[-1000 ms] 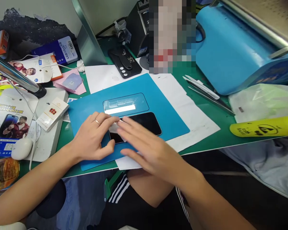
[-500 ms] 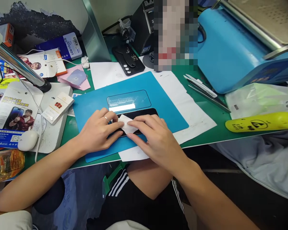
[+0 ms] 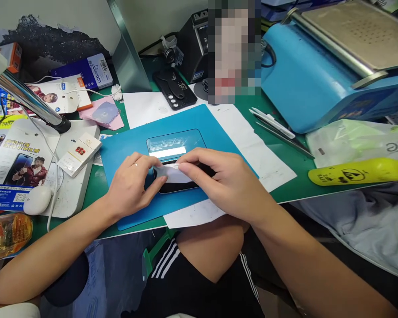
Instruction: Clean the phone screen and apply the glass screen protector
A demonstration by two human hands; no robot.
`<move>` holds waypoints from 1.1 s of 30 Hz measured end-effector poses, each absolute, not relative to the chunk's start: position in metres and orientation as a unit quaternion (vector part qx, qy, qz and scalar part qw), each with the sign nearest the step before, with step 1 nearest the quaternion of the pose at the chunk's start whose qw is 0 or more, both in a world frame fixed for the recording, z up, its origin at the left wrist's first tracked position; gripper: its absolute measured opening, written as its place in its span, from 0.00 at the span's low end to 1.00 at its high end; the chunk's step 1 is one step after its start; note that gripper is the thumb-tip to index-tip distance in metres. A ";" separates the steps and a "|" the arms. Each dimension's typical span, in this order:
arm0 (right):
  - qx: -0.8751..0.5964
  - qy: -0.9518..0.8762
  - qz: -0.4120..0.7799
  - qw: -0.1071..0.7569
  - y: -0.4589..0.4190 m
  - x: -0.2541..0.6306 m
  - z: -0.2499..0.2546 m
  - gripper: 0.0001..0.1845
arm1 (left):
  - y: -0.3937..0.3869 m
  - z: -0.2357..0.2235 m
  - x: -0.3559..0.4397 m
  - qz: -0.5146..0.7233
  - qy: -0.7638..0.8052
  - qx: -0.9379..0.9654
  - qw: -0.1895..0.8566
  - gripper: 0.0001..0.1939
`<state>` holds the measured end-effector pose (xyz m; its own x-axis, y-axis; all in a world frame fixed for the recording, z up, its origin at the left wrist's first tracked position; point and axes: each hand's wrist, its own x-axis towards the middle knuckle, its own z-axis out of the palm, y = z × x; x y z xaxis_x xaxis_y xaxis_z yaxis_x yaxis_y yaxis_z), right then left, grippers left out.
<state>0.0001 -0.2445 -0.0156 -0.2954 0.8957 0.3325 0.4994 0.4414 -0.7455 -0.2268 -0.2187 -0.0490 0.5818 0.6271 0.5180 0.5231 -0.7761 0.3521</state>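
Between my hands is a small white wipe (image 3: 173, 174), held above a dark phone screen (image 3: 182, 187) that lies on a blue mat (image 3: 135, 207). My left hand (image 3: 132, 183), with a ring on one finger, pinches the wipe's left end. The wipe's upper right edge is between the thumb and fingers of my right hand (image 3: 215, 176). Just behind the dark screen lies a clear glass sheet with a black border (image 3: 182, 140), its front edge partly covered by my right fingers. My hands hide parts of the dark screen.
A black phone case (image 3: 174, 88) lies behind the mat. Tweezers (image 3: 281, 132), a yellow bottle (image 3: 354, 171) and a blue machine with a metal plate (image 3: 298, 84) are on the right. A cigarette box (image 3: 79, 154) rests on a white lamp base (image 3: 81, 190) at left.
The wipe has been lifted and stretched between my hands, where it was bunched on the dark screen. My right hand has turned and risen. The view has shifted slightly.
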 end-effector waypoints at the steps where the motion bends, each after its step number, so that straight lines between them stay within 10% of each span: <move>1: -0.451 -0.769 0.246 0.380 -0.243 0.000 -0.014 0.08 | -0.218 -0.050 -0.227 0.331 0.330 0.880 0.081 0.12; 13: -0.281 -0.909 0.040 0.307 -0.268 0.017 -0.050 0.09 | -0.213 -0.038 -0.231 0.276 0.263 0.922 0.061 0.13; 22: -0.402 -0.898 0.034 0.175 -0.280 -0.036 -0.062 0.54 | -0.213 -0.040 -0.236 0.373 0.343 0.855 0.106 0.15; 33: -0.447 -0.876 0.065 0.169 -0.289 -0.031 -0.070 0.56 | -0.212 -0.036 -0.233 0.354 0.349 0.856 0.140 0.12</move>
